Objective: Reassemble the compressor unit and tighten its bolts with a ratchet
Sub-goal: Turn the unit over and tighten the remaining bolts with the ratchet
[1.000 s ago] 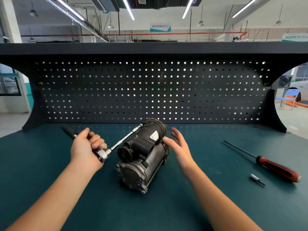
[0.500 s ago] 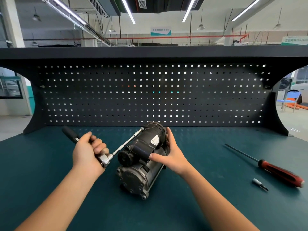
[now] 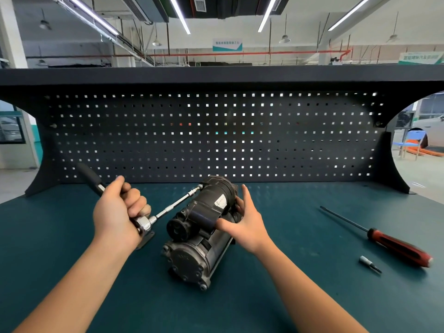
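One compressor [image 3: 199, 236] sat on the one bench [image 3: 312, 296]. One ratchet [image 3: 144, 223], one long screwdriver [image 3: 394, 245], one small bit [image 3: 368, 263]. Two hands were in play: a left hand [image 3: 113, 212] and a right hand [image 3: 247, 224]. One pegboard [image 3: 216, 140] stood behind, with four light strips [image 3: 180, 15] overhead.

A dark teal bench top [image 3: 312, 296] spans the view, backed at its far edge by a black pegboard [image 3: 240, 145] of small square holes with light showing through them. A black shelf [image 3: 216, 74] caps the pegboard. Beyond it, long strip lights [image 3: 180, 15] hang from a ceiling with dark ducting [image 3: 225, 7], and a red pipe [image 3: 264, 53] crosses the far wall. At far right, a blue chair [image 3: 414, 140] and part of a white car [image 3: 430, 126] stand on a grey floor [image 3: 422, 169]. At far left is a window [image 3: 10, 128].
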The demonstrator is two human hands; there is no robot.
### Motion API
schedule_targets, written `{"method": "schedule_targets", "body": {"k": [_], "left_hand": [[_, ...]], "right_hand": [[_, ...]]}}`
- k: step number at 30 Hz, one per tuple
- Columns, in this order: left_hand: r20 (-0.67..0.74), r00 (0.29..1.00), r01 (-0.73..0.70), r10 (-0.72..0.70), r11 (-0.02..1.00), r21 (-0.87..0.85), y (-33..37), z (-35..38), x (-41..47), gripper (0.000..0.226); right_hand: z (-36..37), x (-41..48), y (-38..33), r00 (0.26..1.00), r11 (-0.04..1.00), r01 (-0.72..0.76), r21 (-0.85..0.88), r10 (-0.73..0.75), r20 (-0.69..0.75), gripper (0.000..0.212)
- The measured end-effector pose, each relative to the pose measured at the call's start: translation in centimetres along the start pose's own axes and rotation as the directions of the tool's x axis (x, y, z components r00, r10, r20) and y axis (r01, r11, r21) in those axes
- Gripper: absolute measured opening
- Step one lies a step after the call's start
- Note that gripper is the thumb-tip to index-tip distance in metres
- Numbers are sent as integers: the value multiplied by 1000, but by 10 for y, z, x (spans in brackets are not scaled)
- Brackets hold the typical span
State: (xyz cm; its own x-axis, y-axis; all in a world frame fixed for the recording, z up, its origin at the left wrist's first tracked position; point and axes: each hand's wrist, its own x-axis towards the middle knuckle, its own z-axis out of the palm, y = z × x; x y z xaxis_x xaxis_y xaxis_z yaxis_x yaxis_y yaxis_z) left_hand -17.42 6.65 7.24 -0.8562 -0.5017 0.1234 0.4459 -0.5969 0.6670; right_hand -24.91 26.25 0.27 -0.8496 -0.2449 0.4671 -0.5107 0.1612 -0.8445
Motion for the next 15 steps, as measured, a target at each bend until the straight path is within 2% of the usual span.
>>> {"method": "schedule_targets", "body": {"k": [3, 5, 6, 8, 10, 11, 12, 13, 15], "left_hand": [[43, 996, -78, 75, 995, 56, -1, 3, -4, 36], [173, 961, -252, 218, 944, 211, -5, 5, -9, 38], [291, 911, -375, 292, 880, 292, -8, 5, -14, 40], [586, 739, -622, 331, 670, 406, -16, 2, -25, 42], [796, 566, -798, 214, 386, 463, -22, -5, -31, 32], [819, 544, -821, 183, 316, 475, -23, -8, -32, 27], [798, 570, -806, 196, 321, 497, -22, -10, -30, 27], [730, 637, -751, 246, 409, 518, -19, -10, -26, 30], [438, 843, -510, 311, 719, 472, -13, -12, -15, 39]], "right_hand": [[0, 0, -2, 1000, 1000, -10, 2, 10, -9, 72], [-1, 2, -1, 1000, 1000, -25, 18, 25, -6, 88], [-1, 3, 0, 1000, 999, -31, 27, 31, -4, 95], [-2, 4, 3, 1000, 999, -25, 33, 25, 0, 105], [-2, 6, 6, 999, 998, -36, 47, 35, 13, 113], [-3, 6, 7, 999, 997, -43, 57, 42, 17, 115], [-3, 6, 7, 999, 997, -40, 64, 39, 17, 114], [-2, 6, 7, 999, 997, -32, 68, 31, 15, 112], [0, 5, 7, 999, 995, -37, 94, 36, 13, 108]]}}
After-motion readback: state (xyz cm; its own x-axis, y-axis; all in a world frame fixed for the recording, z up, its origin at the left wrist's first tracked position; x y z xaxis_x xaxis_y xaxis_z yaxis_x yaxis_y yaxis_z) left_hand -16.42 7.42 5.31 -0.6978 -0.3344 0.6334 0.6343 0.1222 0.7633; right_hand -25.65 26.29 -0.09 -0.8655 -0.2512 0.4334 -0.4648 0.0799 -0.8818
